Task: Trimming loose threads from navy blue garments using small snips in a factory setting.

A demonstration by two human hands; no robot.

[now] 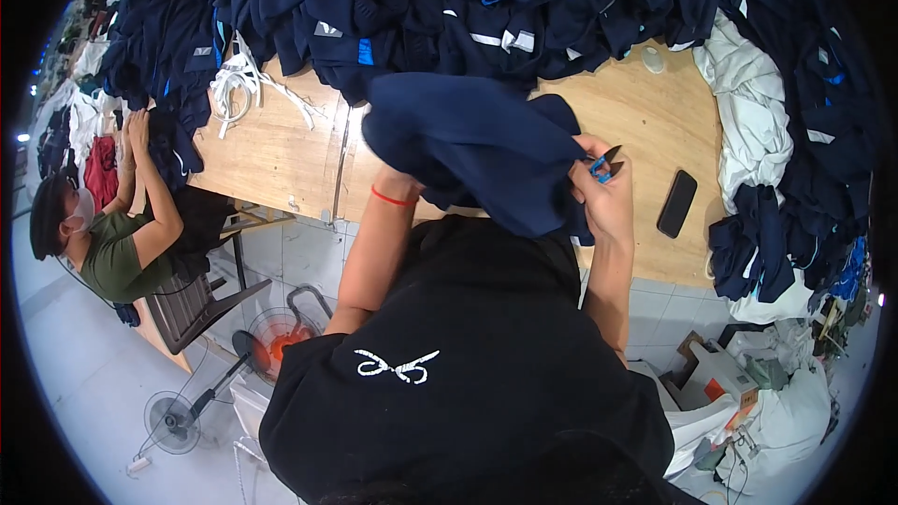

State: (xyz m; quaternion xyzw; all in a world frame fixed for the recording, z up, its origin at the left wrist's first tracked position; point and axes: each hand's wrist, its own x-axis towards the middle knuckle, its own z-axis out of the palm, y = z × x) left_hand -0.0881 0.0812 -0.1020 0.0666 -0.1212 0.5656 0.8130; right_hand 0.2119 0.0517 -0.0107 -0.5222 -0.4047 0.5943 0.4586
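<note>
A navy blue garment [468, 140] is lifted in front of me, its cloth bunched and folded over. My left hand [404, 181] reaches under its left side; the fingers are hidden by the cloth. At the garment's right edge my right hand [603, 192] is closed around small thread snips [603, 166] with blue handles, the dark blades pointing up and to the right. The fingers of this hand also touch the cloth, though their grip on it is partly hidden.
Navy garments [486, 14] are heaped along the table's [271, 145] far side. White tapes [238, 89] lie at left, a black phone [677, 203] at right near white cloth [744, 103]. A co-worker [131, 234] sits at left. Fans [276, 346] stand on the floor.
</note>
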